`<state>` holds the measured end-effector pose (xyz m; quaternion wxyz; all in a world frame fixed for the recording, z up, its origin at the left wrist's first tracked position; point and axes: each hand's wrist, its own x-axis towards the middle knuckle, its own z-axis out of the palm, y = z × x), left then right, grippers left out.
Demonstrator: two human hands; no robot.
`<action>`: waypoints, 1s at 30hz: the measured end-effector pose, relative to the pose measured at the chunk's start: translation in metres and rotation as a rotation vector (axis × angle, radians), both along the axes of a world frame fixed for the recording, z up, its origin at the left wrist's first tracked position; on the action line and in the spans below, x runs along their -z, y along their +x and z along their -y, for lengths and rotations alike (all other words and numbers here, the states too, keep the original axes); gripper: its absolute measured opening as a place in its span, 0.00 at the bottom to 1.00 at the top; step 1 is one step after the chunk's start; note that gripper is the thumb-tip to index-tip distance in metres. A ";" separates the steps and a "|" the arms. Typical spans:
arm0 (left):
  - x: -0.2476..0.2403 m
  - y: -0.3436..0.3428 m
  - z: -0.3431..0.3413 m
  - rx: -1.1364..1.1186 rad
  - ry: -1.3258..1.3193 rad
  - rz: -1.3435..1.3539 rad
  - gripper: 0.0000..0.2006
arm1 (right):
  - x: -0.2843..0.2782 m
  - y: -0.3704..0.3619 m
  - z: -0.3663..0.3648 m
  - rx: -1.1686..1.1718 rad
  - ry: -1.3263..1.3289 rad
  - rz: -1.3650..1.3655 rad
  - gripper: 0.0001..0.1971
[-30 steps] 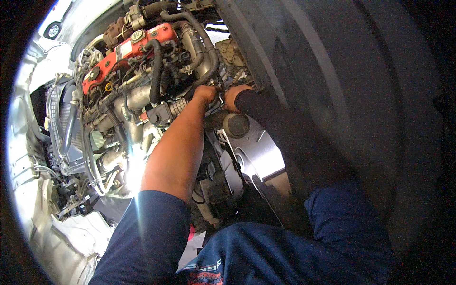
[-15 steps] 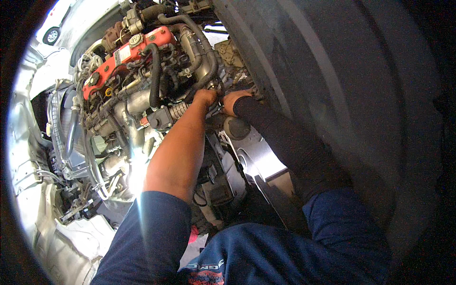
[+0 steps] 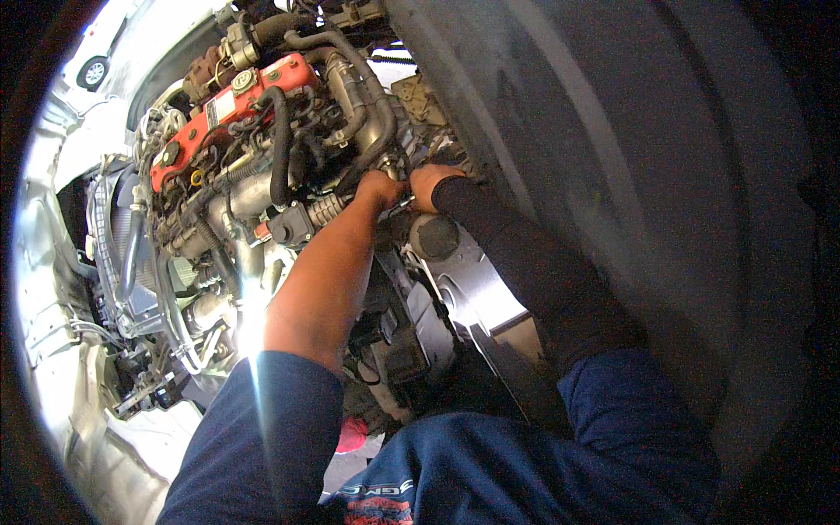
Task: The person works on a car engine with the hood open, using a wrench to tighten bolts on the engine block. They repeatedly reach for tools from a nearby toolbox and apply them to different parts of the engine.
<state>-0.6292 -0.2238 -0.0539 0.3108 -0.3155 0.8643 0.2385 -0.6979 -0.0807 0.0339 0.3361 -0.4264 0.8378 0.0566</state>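
Observation:
Both my arms reach into an engine bay with an exposed engine. My left hand (image 3: 382,189) is closed beside the lower end of a thick black hose (image 3: 382,105) and a metal fitting (image 3: 388,164). Just to its right, my right hand (image 3: 426,186) is also closed, its forearm in a dark sleeve. The two hands almost meet; whatever lies in their fingers is hidden by the knuckles. Left of my hands is the engine with its red cover (image 3: 210,118). A round dark-ended canister (image 3: 435,236) sits right below my right hand.
A large dark panel (image 3: 595,149) rises close along my right arm. A ribbed duct (image 3: 325,211) with a black box-shaped part (image 3: 291,226) lies by my left forearm. The radiator (image 3: 122,236) stands at the left. A pink-red cloth or object (image 3: 352,435) shows near my body.
My left hand has shifted slightly down and right, nearer my right hand. My right hand stays almost in place. The view has moved a little.

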 end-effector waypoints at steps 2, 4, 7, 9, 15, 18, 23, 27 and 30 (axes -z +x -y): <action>0.005 0.002 0.000 -0.106 0.010 -0.033 0.30 | 0.002 -0.003 0.000 -0.066 -0.030 0.015 0.21; 0.009 0.004 0.001 -0.034 0.014 -0.057 0.28 | 0.004 -0.006 -0.001 -0.103 -0.027 0.010 0.22; 0.010 0.006 0.003 0.174 0.022 -0.062 0.26 | 0.005 -0.010 -0.005 -0.104 -0.024 0.002 0.22; 0.004 0.007 -0.001 0.091 0.017 -0.075 0.26 | 0.005 -0.012 -0.007 -0.078 -0.036 -0.029 0.22; -0.020 0.013 -0.020 -0.267 -0.042 -0.140 0.28 | 0.003 -0.011 -0.008 -0.001 -0.111 -0.013 0.23; -0.024 0.014 -0.019 -0.314 0.010 -0.130 0.29 | -0.001 -0.010 -0.006 -0.086 -0.083 -0.039 0.23; -0.013 0.022 -0.014 -0.328 0.042 -0.149 0.30 | -0.005 -0.007 -0.002 -0.168 -0.092 -0.097 0.15; -0.009 0.024 -0.015 -0.252 0.026 -0.204 0.32 | 0.001 -0.006 0.001 -0.147 -0.026 -0.082 0.21; -0.014 0.025 -0.016 -0.246 0.073 -0.190 0.34 | 0.008 -0.006 -0.003 -0.147 -0.031 -0.060 0.20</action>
